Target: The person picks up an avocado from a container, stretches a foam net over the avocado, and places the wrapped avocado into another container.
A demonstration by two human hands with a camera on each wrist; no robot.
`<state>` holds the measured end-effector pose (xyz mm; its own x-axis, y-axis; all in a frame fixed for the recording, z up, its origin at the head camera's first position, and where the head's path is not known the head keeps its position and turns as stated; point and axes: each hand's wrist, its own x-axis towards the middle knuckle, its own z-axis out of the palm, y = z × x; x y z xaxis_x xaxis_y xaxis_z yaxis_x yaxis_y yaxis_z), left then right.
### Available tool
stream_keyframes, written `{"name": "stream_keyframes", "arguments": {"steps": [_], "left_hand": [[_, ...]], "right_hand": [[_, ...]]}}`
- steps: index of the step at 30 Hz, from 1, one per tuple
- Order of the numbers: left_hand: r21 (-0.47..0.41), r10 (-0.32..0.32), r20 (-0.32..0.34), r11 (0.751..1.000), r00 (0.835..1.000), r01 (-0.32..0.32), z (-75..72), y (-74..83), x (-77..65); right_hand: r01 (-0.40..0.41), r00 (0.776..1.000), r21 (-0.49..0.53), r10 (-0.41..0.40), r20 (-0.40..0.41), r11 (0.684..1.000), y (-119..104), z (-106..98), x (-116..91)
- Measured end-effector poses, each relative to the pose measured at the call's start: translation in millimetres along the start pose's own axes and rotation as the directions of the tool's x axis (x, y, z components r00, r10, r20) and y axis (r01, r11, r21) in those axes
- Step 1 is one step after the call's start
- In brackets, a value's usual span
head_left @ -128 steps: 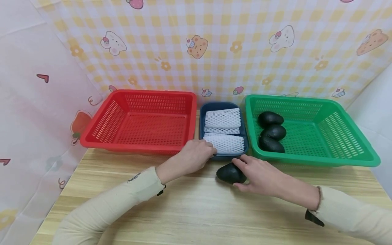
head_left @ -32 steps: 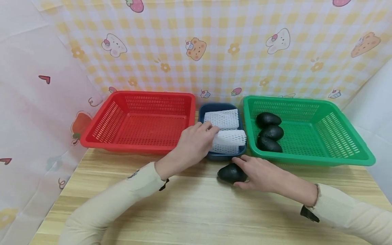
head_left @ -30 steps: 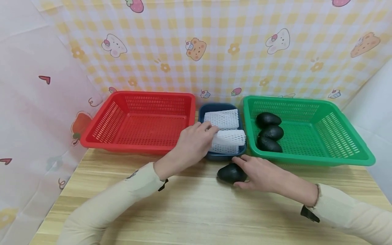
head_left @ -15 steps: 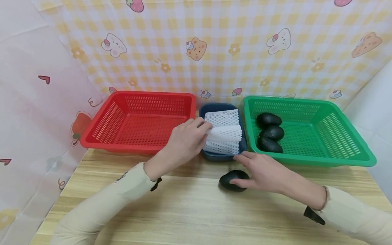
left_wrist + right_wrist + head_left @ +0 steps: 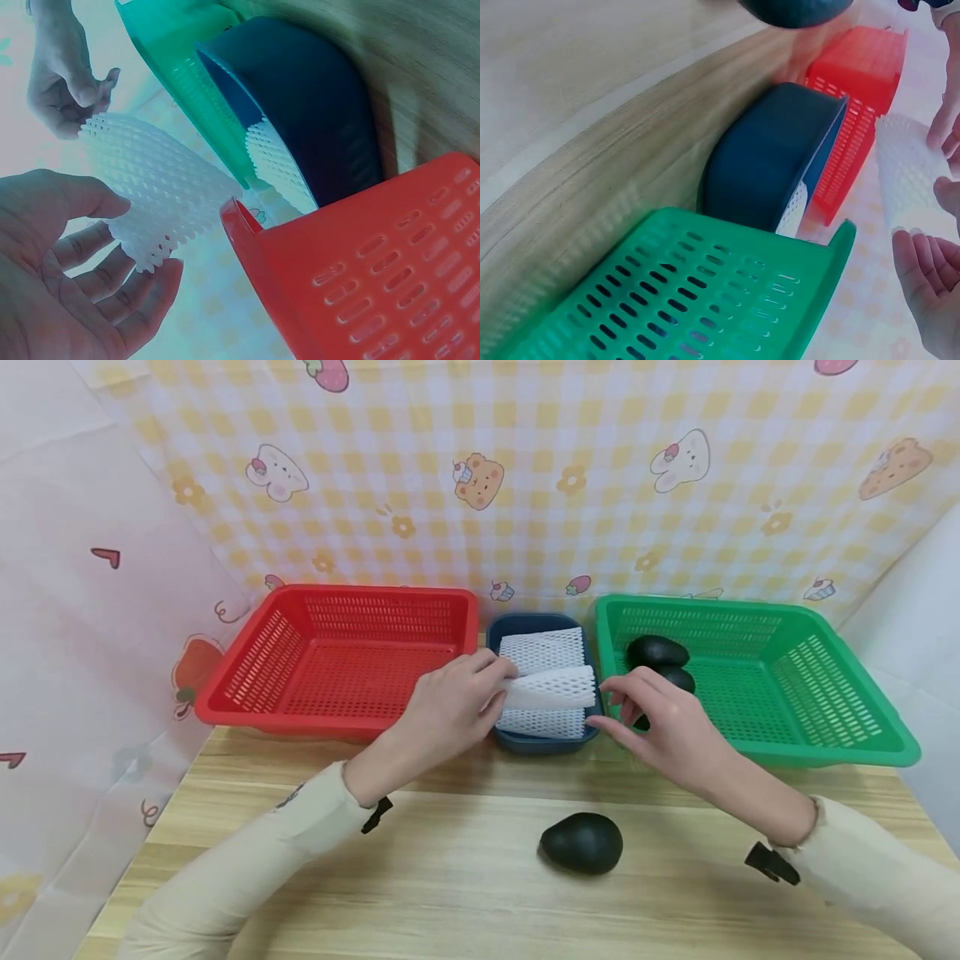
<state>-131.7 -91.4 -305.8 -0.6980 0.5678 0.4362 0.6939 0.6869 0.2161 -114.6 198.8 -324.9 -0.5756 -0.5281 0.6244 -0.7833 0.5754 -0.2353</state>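
My left hand (image 5: 453,702) pinches one end of a white foam net sleeve (image 5: 551,687), raised over the dark blue tray (image 5: 542,745). The sleeve looks flattened and points to the right. Close to its free end is my right hand (image 5: 671,727), thumb and fingers parted; in the left wrist view its fingertips are right at the sleeve's edge. A black avocado (image 5: 583,843) lies on the table in front of the tray, untouched by either hand. More white foam net sleeves (image 5: 542,646) lie in the tray.
A red basket (image 5: 337,720) stands left of the tray. The green basket (image 5: 817,756) on the right holds several black avocados (image 5: 657,652), partly hidden by my right hand. Behind them hangs a checked cloth (image 5: 525,527). The wooden table (image 5: 420,877) extends in front.
My left hand has lifted a foam net sleeve from the tray and shifted slightly left. My right hand has let go of the avocado, which now lies nearer, and moved up to the sleeve's end.
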Motion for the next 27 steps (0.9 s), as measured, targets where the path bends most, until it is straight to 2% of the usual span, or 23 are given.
{"name": "stream_keyframes", "arguments": {"steps": [4, 12, 16, 22, 24, 27], "left_hand": [[-0.027, 0.019, -0.003, 0.999, 1.000, -0.019, 1.5, 2.1, -0.1], [-0.073, 0.048, 0.024, 0.996, 0.999, -0.046, 4.6, 3.0, -0.2], [-0.094, 0.069, 0.087, 0.994, 0.994, -0.060, 3.0, -0.6, -2.1], [-0.105, 0.090, 0.231, 0.992, 0.969, -0.068, 0.3, -8.8, -11.4], [-0.109, 0.079, 0.237, 0.993, 0.968, -0.055, 0.0, -12.5, -14.3], [-0.131, 0.050, 0.206, 0.991, 0.977, -0.023, -0.6, -17.9, -17.1]], "right_hand": [[-0.021, 1.000, 0.026, 0.020, 0.020, 0.999, 2, 2, 0], [0.024, 0.999, 0.033, -0.025, 0.022, 0.999, 0, 5, 2], [0.040, 0.999, 0.038, -0.039, -0.010, 0.998, 0, 3, 3], [0.012, 1.000, 0.106, -0.011, -0.010, 0.994, 2, 0, 3], [-0.007, 1.000, 0.129, 0.007, -0.001, 0.992, 3, -1, 3], [-0.021, 1.000, 0.169, 0.020, 0.005, 0.985, 3, -1, 3]]}}
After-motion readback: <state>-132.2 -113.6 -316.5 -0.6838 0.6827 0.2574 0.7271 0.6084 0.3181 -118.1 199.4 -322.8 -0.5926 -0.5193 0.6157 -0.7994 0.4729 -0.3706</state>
